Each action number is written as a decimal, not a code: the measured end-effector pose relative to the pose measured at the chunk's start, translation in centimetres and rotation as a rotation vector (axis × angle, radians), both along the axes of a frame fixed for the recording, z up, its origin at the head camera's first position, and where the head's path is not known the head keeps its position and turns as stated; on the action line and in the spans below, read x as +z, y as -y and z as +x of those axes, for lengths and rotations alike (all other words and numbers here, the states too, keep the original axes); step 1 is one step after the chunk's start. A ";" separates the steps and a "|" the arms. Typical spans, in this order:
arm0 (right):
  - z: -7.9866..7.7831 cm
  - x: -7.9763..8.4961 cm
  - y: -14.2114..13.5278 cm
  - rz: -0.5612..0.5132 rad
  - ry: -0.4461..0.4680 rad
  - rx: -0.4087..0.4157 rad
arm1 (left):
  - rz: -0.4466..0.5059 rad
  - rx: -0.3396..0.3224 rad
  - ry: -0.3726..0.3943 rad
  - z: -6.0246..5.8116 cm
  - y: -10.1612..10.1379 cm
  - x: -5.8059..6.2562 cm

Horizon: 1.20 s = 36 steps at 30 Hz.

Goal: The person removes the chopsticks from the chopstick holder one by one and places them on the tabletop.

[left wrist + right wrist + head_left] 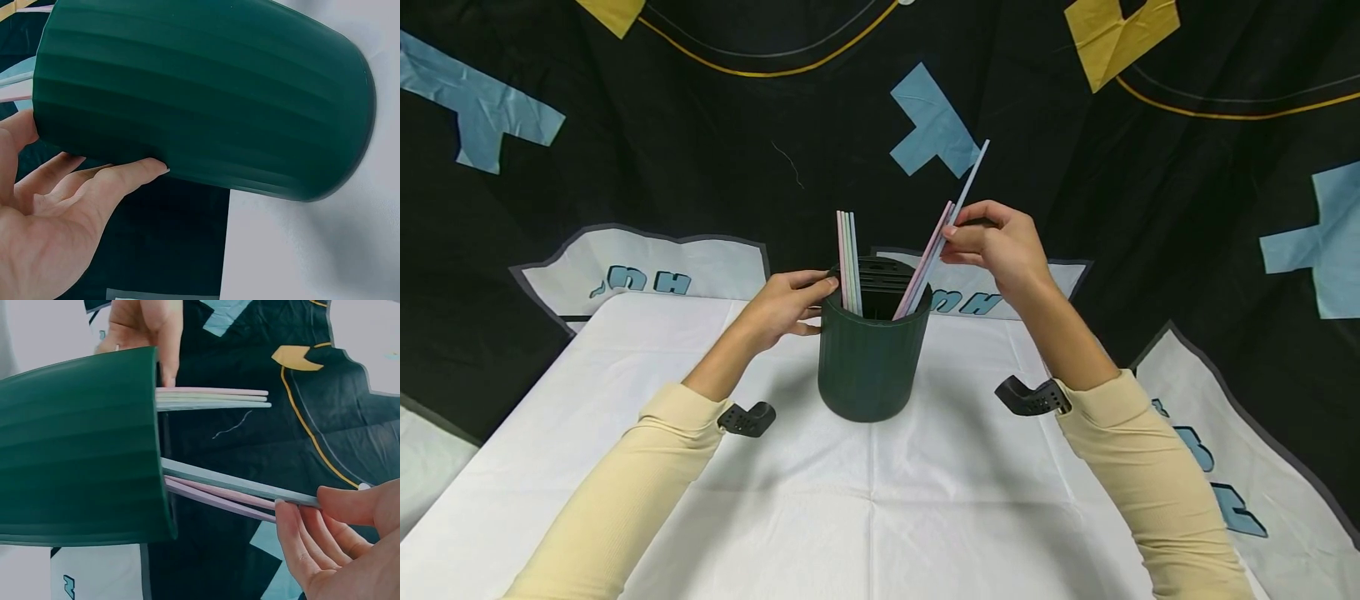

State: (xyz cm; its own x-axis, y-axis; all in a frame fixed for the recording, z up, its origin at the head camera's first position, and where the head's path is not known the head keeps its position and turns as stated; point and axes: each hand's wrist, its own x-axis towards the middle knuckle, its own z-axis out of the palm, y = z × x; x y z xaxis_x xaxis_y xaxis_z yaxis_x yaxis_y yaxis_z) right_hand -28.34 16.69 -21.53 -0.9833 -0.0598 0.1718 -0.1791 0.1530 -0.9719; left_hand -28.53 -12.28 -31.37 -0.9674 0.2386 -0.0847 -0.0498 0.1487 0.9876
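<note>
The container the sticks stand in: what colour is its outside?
Dark green; the container shows best in the left wrist view.

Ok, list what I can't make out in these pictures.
Lower ends of the sticks, head view: hidden by the green container.
Upper ends of some sticks, left wrist view: cut off by the left edge.
Part of the left hand, right wrist view: cut off by the top edge.

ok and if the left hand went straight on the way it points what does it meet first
The green container, most likely: the left hand seems to touch its side and rim, so there looks no free way between.
</note>
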 end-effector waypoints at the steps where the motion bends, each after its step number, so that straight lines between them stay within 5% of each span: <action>1: 0.0 0.1 -0.1 -0.009 -0.004 0.000 | 0.001 0.000 0.000 0.0 0.0 0.0; 12: 0.5 2.1 -1.7 -0.203 -0.043 -0.031 | 0.004 0.000 0.002 0.0 0.1 0.0; 18: 0.5 2.3 -3.0 -0.191 -0.014 -0.073 | 0.011 0.003 0.010 -0.1 0.1 -0.1; 36: -0.7 -2.4 -7.0 -0.001 0.119 -0.151 | 0.011 0.002 0.004 -0.1 0.1 -0.2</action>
State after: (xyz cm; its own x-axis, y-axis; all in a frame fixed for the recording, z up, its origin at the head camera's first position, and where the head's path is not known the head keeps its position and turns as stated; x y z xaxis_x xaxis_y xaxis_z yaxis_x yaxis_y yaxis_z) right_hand -29.02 23.71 -23.88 -0.9945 0.0898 0.0539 -0.0382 0.1681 -0.9850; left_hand -28.61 -12.37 -31.52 -0.9675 0.2380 -0.0861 -0.0540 0.1382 0.9889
